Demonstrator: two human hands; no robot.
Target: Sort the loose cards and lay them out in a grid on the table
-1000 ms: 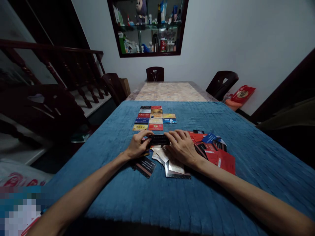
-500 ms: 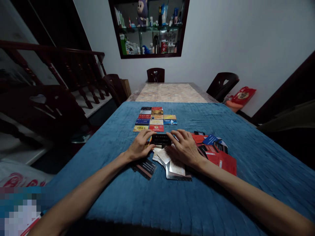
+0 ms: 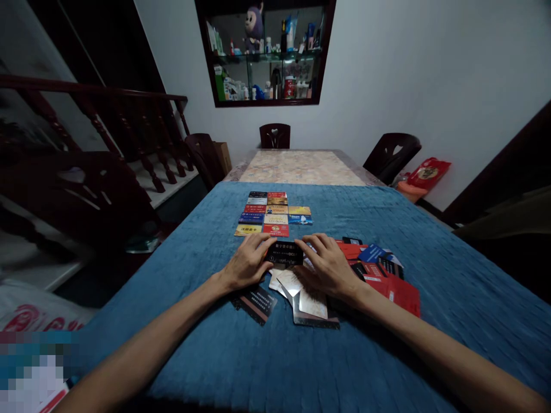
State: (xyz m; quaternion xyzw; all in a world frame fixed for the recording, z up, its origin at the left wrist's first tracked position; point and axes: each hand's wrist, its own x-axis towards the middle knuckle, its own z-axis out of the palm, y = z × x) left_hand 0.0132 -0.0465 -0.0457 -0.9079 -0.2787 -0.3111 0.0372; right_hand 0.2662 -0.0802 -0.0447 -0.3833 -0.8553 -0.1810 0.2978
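A black card with pale printing is held up between my two hands, its face toward me. My left hand pinches its left edge with thumb and fingers. At the right edge, my right hand grips it the same way. Under and in front of the hands lie loose pale cards, overlapping, and a dark striped card. Beyond the hands, several colourful cards lie face up in close rows. Right of my right hand spreads a heap of red, blue and black cards.
A blue cloth covers the near table; a patterned tabletop shows at the far end. Dark chairs stand around it. A stair railing is at left, a red bag at right, and a wall cabinet behind.
The black card is tilted up more, so its printing shows more clearly. Both hands keep hold of it. The whole view has shifted slightly downward in the picture.
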